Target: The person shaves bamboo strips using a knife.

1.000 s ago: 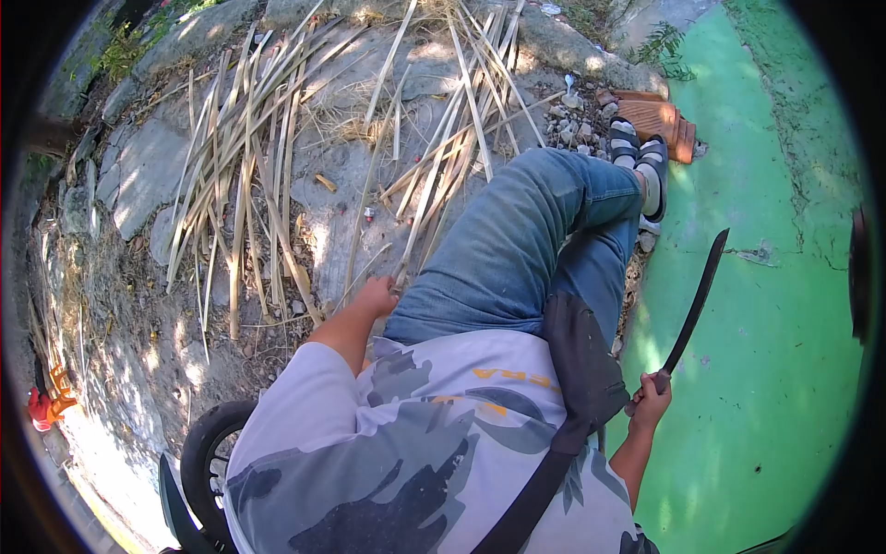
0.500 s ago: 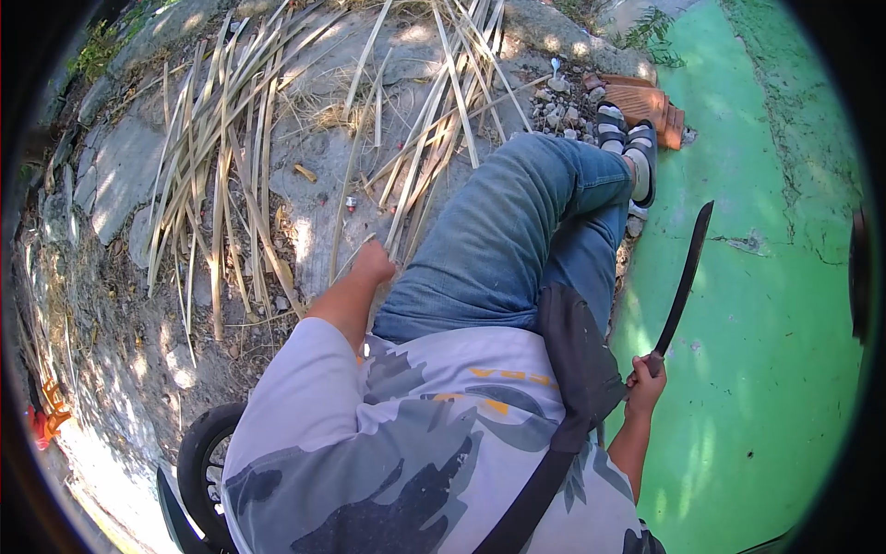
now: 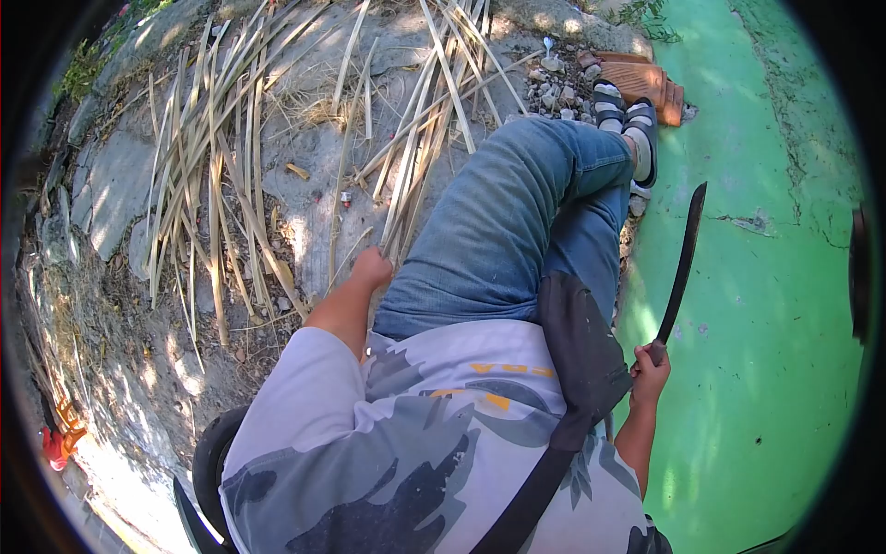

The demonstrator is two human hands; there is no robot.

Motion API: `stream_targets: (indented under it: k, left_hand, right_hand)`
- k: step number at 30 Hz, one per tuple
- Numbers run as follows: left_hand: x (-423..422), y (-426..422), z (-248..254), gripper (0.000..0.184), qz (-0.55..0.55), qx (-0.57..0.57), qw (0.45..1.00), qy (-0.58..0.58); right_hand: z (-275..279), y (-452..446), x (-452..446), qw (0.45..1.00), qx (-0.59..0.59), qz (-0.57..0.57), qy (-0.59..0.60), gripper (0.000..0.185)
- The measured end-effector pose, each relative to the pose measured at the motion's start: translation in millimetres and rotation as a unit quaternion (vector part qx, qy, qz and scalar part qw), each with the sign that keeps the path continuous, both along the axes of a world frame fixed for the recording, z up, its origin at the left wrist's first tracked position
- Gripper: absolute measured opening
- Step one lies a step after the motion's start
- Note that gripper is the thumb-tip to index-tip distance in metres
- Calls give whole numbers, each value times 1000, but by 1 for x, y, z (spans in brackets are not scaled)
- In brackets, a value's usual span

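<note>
The right hand [image 3: 650, 377] is closed around the handle of the knife [image 3: 685, 268], whose blade points far over the green floor [image 3: 738, 388], well apart from the strips. The left hand [image 3: 372, 268], curled in beside the jeans [image 3: 494, 222], is at the near end of the right bundle of strips [image 3: 447, 76]; whether it grips one I cannot tell. The step in hand seems to be handling the strips with the knife held off to the right. From here, bringing the two together would call for a sure hold on one strip and a blade path clear of the legs and the bag [image 3: 583, 346]. Farther out, the left bundle [image 3: 221, 157] lies crossed on the rocky ground [image 3: 314, 185]; at the far right, small stones [image 3: 554, 97] and a brick [image 3: 646, 78] are near the sandals [image 3: 609, 115].
</note>
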State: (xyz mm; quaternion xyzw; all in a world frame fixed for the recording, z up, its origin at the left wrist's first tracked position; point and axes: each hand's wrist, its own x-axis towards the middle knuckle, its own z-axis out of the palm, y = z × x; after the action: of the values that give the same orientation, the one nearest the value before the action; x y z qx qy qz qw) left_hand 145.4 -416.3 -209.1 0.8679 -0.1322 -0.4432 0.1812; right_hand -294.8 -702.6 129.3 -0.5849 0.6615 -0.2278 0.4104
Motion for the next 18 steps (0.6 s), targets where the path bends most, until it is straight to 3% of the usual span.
stream_targets:
  k: [6,11,16,18]
  left_hand:
    - [24,25,-3,42,129,-47,989,-58]
    - [45,23,89,49,135,-30,986,-97]
    - [69,76,160,51,27,40,983,-175]
    - [86,99,225,45,24,60,984,-166]
  right_hand:
    - [-8,-1,6,1000,11,7,-16,17]
    - [-15,0,8,1000,-1,18,-20,18]
    - [-28,-1,5,999,-23,23,-35,16]
    - [-30,-1,12,998,-19,19,-56,16]
